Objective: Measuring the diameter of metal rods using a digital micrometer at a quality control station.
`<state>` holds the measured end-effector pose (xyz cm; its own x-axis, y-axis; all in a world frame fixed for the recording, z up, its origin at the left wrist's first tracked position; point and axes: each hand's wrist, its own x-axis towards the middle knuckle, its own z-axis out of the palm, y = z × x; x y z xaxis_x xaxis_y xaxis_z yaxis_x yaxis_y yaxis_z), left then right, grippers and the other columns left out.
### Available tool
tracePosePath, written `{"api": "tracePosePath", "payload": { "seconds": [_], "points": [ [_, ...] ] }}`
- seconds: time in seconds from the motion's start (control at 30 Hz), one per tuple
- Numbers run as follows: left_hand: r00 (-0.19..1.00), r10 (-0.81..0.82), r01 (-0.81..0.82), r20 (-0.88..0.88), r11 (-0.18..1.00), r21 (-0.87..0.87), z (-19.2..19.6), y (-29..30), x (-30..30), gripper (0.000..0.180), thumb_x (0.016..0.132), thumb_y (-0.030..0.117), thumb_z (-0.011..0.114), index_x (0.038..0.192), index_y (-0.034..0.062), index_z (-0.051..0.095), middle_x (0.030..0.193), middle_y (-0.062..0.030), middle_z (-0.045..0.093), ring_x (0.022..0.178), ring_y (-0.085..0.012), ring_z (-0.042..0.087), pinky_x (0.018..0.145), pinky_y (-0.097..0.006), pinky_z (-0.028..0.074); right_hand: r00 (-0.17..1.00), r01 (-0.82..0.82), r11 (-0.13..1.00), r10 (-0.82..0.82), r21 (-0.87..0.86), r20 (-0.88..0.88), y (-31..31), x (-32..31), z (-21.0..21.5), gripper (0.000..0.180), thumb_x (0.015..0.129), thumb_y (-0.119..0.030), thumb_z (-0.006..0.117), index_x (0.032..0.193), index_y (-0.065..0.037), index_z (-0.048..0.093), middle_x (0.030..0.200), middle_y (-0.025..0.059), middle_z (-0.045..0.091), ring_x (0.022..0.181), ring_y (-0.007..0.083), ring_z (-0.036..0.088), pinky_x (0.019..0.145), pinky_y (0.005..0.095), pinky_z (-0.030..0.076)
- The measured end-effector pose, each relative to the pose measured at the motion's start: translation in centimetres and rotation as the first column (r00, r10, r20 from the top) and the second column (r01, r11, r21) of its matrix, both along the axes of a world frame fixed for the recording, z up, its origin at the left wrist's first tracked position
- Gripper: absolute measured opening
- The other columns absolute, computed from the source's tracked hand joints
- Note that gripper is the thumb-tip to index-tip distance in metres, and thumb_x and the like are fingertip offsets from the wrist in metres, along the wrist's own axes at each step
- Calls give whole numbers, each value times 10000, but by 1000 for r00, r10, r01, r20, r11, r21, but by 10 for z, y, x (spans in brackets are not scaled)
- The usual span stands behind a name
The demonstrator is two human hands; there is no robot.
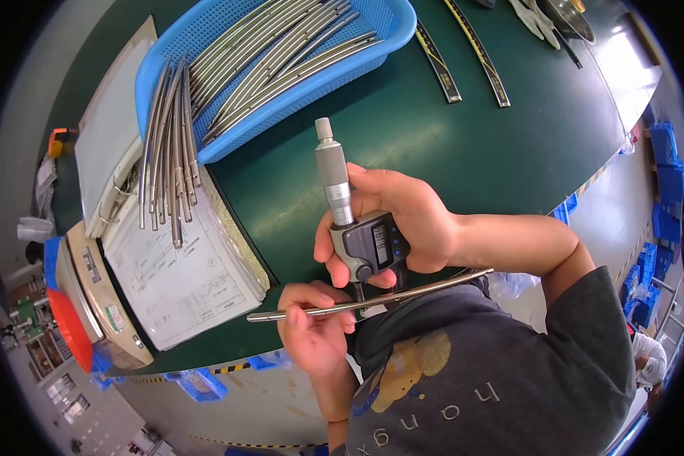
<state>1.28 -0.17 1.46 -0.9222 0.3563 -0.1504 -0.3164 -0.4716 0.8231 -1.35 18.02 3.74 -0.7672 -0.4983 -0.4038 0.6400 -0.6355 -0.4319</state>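
My right hand [414, 216] is wrapped round a digital micrometer [363, 242], its thumb and fingers on either side of the grey body. The knurled thimble points up and away from me. A slim, slightly bent-looking metal rod [425, 289] lies across the lower end of the micrometer. My left hand [315, 330] pinches this rod between thumb and fingers, towards its left end. The rod passes at the micrometer's measuring end; whether both faces touch it cannot be made out.
A blue plastic basket [311, 82] full of metal rods stands on the green table [494, 159]. More rods [171, 152] lie over an open binder of drawings [178, 281]. A scale [102, 296] sits left. Two steel rulers [437, 64] and gloves [536, 23] lie at the back.
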Motion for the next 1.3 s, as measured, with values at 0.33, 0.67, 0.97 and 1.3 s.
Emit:
{"api": "tracePosePath", "payload": {
  "seconds": [0.33,0.67,0.97,1.3],
  "points": [
    [996,-86,86,-17,996,6,0,0,-2,353,862,296,343,824,-43,434,654,-152,484,490,-179,479,432,-245,386,1000,-18,998,19,64,-23,1,1,1,659,825,-580,268,814,12,557,667,110,588,416,138,444,394,219,359],
    [1000,29,-28,-5,996,90,5,1,-5,336,879,295,306,795,-7,424,586,-135,467,450,-159,437,425,-243,369,1000,-10,1000,11,16,-26,3,2,-1,707,853,-556,154,863,33,545,683,136,586,402,150,452,391,229,374],
    [999,43,-43,19,999,9,4,12,4,358,877,307,310,800,-20,432,639,-161,490,466,-171,465,435,-240,382,999,26,999,-25,-23,21,1,0,0,721,832,-572,183,866,48,550,682,139,587,403,147,455,382,218,370],
    [999,24,-25,-40,999,-28,5,-1,-3,397,866,312,328,777,-51,462,613,-152,482,469,-168,456,435,-249,364,999,-32,997,34,64,-36,1,1,-2,682,831,-584,235,820,12,566,672,112,597,392,136,446,377,209,354]
  ]
}}
